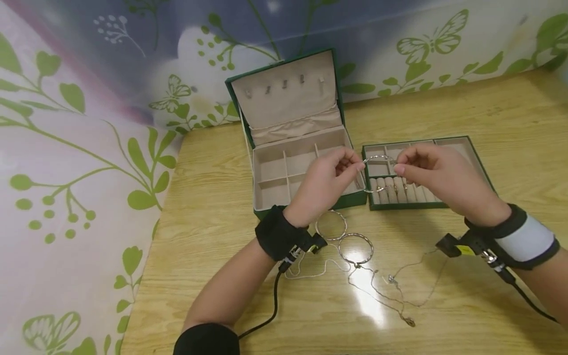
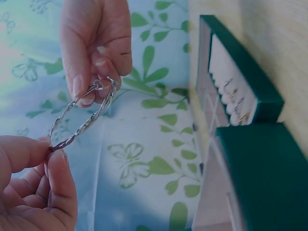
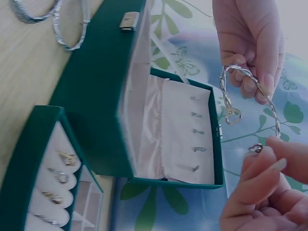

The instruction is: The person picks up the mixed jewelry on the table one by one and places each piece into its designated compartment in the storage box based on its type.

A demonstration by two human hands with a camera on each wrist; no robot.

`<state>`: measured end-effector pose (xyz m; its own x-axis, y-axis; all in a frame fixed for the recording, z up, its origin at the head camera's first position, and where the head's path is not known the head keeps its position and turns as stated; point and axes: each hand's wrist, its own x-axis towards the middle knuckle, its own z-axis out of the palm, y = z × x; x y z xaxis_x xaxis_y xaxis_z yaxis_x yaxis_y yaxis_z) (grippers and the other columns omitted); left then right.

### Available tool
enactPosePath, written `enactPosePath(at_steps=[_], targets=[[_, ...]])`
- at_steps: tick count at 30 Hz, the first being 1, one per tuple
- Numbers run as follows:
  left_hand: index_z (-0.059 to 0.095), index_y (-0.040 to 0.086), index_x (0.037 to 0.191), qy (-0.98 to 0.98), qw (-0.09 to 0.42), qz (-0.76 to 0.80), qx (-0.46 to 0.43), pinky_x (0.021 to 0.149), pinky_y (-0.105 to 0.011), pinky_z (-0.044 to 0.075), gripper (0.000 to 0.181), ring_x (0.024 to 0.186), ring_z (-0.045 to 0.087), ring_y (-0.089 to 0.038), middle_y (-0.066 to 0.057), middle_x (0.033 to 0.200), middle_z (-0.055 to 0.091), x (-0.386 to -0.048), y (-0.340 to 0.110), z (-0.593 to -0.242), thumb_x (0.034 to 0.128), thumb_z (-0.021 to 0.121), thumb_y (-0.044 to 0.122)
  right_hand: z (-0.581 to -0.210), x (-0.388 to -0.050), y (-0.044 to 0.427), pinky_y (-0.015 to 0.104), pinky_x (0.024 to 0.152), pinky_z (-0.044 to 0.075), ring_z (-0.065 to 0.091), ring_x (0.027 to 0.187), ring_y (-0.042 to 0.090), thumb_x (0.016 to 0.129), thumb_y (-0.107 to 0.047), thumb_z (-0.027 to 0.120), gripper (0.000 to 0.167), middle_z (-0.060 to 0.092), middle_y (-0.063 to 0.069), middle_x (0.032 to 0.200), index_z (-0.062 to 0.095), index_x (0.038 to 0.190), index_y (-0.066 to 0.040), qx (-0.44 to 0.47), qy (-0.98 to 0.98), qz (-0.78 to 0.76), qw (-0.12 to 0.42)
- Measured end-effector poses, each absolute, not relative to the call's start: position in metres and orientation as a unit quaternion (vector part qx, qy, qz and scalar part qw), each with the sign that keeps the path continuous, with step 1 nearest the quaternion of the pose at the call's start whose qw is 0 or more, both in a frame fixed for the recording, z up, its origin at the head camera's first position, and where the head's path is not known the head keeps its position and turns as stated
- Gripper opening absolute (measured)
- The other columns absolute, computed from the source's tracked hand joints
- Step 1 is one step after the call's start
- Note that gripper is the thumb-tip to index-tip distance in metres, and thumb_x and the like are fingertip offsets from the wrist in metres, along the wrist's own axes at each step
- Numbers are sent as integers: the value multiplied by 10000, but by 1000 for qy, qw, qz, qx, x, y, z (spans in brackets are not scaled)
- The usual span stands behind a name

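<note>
A twisted silver bangle (image 3: 274, 113) with small heart-shaped ends is held up between my hands, its ends apart in the right wrist view. My left hand (image 1: 330, 180) pinches one part of the hoop between thumb and fingers. The right hand (image 1: 448, 177) pinches the bangle close to one end, as the left wrist view also shows. Beneath the hands stand a green jewelry box (image 1: 355, 200) with its lid (image 1: 284, 91) raised and a green tray (image 1: 408, 206). Several rings (image 1: 396, 190) sit in the tray's ring rolls.
Two more bangles (image 1: 372, 248) lie on the table before the box. Near them are a silver chain (image 1: 306, 276) and fine necklaces (image 1: 401, 301) with pendants. The lid carries a row of hooks (image 3: 198, 131). A patterned cloth (image 1: 88, 197) borders the table at the left and back.
</note>
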<state>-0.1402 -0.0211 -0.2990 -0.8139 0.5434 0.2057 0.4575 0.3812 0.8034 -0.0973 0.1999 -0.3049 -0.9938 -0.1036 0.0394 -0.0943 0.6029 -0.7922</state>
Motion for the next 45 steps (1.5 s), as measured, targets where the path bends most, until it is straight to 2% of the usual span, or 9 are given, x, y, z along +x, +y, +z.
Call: enactPosePath(at_steps=[13,19,24,27,31,34,37,41,45], targets=[[584,54,1049,811,-7,515,277,734,-188,414,152,818,519,-122,-42,939,590,-156,-43,-290,956,560,172,-277,-124,178,260,609,420,516,780,177,958,-363,532,285,553,68,894,567,1064,-101,-67,891,-450,5],[577,9,1104,807,-81,545,214,776,-232,445,195,902,557,-169,-89,1012,605,-167,-77,-286,962,548,139,-261,-150,160,251,644,428,545,743,184,957,-345,541,286,589,80,844,589,1046,-77,-95,897,-433,-5],[479,-35,1211,816,-125,548,135,868,-292,415,275,1026,501,-234,-150,1139,517,-172,-121,-299,982,495,116,-254,-175,142,264,643,433,548,748,200,959,-308,547,269,586,76,849,592,1036,-55,-116,898,-423,6],[362,-33,1332,833,-95,540,74,992,-331,368,408,1186,424,-257,-173,1279,424,-176,-143,-316,987,487,145,-253,-192,130,273,634,422,540,744,200,960,-292,548,260,575,67,839,587,1028,-44,-128,901,-415,19],[204,16,1456,836,11,548,-10,1103,-363,269,598,1374,265,-264,-170,1468,273,-181,-162,-345,981,511,210,-254,-213,110,271,602,418,543,703,184,961,-239,551,218,580,66,795,600,981,-27,-149,908,-391,32],[78,77,1505,806,102,581,-50,1136,-365,200,715,1432,150,-241,-130,1548,158,-182,-165,-361,974,524,254,-258,-227,93,276,596,409,542,658,166,957,-192,554,191,590,74,754,614,942,-12,-163,913,-373,34],[-31,115,1513,771,157,614,-62,1144,-381,168,790,1449,60,-231,-108,1578,49,-183,-161,-371,972,528,255,-264,-239,75,282,605,402,541,619,147,949,-155,557,179,607,94,735,626,919,7,-172,915,-363,37],[-72,111,1509,761,158,627,-53,1146,-388,143,799,1448,20,-217,-101,1582,-14,-186,-155,-382,973,514,200,-279,-251,51,279,589,387,509,566,129,938,-103,546,179,602,77,664,632,819,-2,-176,920,-349,42],[22,82,1511,773,112,624,-31,1132,-413,179,723,1420,162,-245,-126,1563,123,-187,-151,-392,966,496,107,-296,-261,32,277,585,364,445,519,128,907,-37,501,266,516,15,548,567,649,-34,-188,926,-327,38]])
